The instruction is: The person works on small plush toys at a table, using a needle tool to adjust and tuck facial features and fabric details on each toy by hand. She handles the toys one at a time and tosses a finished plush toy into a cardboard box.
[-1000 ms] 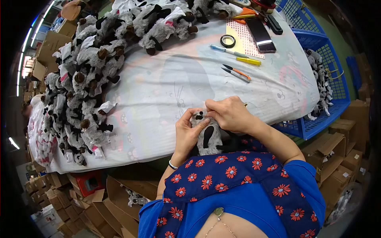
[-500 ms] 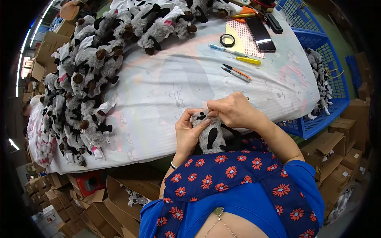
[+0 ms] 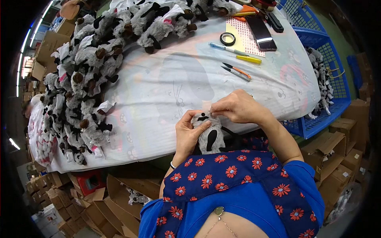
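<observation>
A grey plush toy (image 3: pixel 206 141) with black limbs and dark facial features is held at the table's near edge, against the apron. My left hand (image 3: pixel 188 133) is closed around its head from the left, thumb pressed on the front. At the upper right of the head, my right hand (image 3: pixel 237 108) is closed in a pinch. What sits between those fingertips is too small to make out. A pale flap (image 3: pixel 206 105) shows at the top of the head, beside the pinching fingers.
Grey plush toys (image 3: pixel 89 79) are heaped along the table's left and back. Thread snips (image 3: pixel 236 72), a yellow pen (image 3: pixel 249 59), black tape (image 3: pixel 227 39) and a phone (image 3: pixel 260 33) lie right of centre. A blue basket (image 3: pixel 337 85) with toys stands right; cardboard boxes (image 3: pixel 331 148) surround.
My right hand has shifted slightly to the right and up, its fingertips still close to the toy's head. The left hand and toy have hardly moved.
</observation>
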`<action>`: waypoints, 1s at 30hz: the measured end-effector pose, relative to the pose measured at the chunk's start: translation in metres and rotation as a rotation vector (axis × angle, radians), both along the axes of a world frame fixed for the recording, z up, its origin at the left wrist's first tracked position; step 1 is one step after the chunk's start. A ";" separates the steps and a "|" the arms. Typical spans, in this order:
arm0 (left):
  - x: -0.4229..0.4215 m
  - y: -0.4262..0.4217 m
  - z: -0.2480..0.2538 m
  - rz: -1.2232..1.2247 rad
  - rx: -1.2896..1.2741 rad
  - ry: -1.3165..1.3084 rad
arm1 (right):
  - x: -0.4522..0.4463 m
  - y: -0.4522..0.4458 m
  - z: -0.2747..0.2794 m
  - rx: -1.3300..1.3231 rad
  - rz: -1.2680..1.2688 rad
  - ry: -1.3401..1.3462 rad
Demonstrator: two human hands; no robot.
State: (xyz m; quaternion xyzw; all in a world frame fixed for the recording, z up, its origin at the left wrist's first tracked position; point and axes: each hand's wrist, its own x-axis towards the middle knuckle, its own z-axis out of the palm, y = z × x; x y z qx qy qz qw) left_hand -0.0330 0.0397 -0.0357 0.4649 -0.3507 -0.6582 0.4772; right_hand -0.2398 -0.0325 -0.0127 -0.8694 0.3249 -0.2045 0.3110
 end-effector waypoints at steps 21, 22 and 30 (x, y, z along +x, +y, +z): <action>-0.015 -0.011 -0.006 0.222 -0.680 -0.624 | 0.035 0.031 -0.006 0.200 -0.487 -0.205; -0.016 -0.013 -0.007 0.275 -0.742 -0.621 | 0.034 0.030 -0.002 0.303 -0.468 -0.307; -0.004 -0.017 0.007 0.201 -0.705 -0.521 | 0.029 0.033 0.009 0.277 -0.457 -0.379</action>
